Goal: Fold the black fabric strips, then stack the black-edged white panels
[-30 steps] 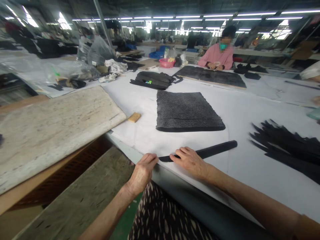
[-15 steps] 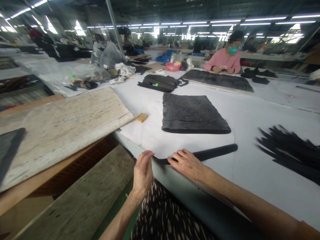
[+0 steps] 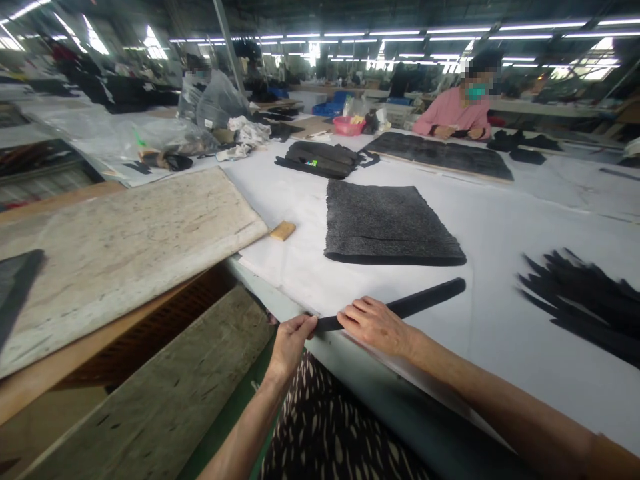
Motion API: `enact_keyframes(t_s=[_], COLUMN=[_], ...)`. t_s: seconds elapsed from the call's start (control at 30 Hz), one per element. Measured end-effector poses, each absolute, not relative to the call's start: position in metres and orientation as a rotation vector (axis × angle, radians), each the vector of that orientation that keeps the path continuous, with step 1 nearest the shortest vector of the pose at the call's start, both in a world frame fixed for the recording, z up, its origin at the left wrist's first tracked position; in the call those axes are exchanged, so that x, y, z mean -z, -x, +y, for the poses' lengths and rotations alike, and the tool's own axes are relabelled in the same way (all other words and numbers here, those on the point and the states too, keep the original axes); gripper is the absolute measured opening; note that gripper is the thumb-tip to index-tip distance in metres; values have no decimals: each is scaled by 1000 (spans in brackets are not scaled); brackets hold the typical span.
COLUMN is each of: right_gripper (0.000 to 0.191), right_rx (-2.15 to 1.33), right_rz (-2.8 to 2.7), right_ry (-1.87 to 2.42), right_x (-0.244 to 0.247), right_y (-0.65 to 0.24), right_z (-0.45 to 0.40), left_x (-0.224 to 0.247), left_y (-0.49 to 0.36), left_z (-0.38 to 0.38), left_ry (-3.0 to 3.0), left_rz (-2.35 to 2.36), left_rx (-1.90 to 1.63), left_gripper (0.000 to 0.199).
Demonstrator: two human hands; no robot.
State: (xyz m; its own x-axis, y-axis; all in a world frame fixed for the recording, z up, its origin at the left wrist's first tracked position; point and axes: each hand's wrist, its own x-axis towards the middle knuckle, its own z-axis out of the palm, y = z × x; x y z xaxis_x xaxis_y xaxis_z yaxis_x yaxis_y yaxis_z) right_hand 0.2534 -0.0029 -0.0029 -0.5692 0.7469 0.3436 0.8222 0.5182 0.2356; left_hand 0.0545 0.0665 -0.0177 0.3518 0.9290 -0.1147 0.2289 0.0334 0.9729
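head view | black strip [image 3: 427,297] just below frame centre, on white table [image 3: 495,227] | long axis slanting, free end pointing right and slightly up | left hand [image 3: 292,339] pinching strip's left end | right hand [image 3: 374,325] laid across strip, fingers bent together, grip cannot be told | most visible length right of both hands

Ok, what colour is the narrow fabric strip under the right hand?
Black; the fabric strip shows best in the head view, past the right hand.

The left hand [image 3: 291,343] hides one end of a black fabric strip [image 3: 427,297]; the view's right edge crops a black cloth pile [image 3: 595,303].
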Motion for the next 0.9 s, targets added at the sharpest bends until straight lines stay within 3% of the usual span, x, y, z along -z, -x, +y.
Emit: enact_keyframes(t_s=[0.17,0.9], right_gripper=[20,33], right_rx=[663,494], right_rz=[-2565,-2498], right_ry=[1219,1318], right_x=[6,5], right_y=[-262,-290], right_z=[-1,-28], left_x=[28,70], left_y=[-50,-13], left_z=[67,71], left_ry=[-1354,-1067], left_rz=[1075,1177], left_rx=[-772,-767], left_gripper=[37,37])
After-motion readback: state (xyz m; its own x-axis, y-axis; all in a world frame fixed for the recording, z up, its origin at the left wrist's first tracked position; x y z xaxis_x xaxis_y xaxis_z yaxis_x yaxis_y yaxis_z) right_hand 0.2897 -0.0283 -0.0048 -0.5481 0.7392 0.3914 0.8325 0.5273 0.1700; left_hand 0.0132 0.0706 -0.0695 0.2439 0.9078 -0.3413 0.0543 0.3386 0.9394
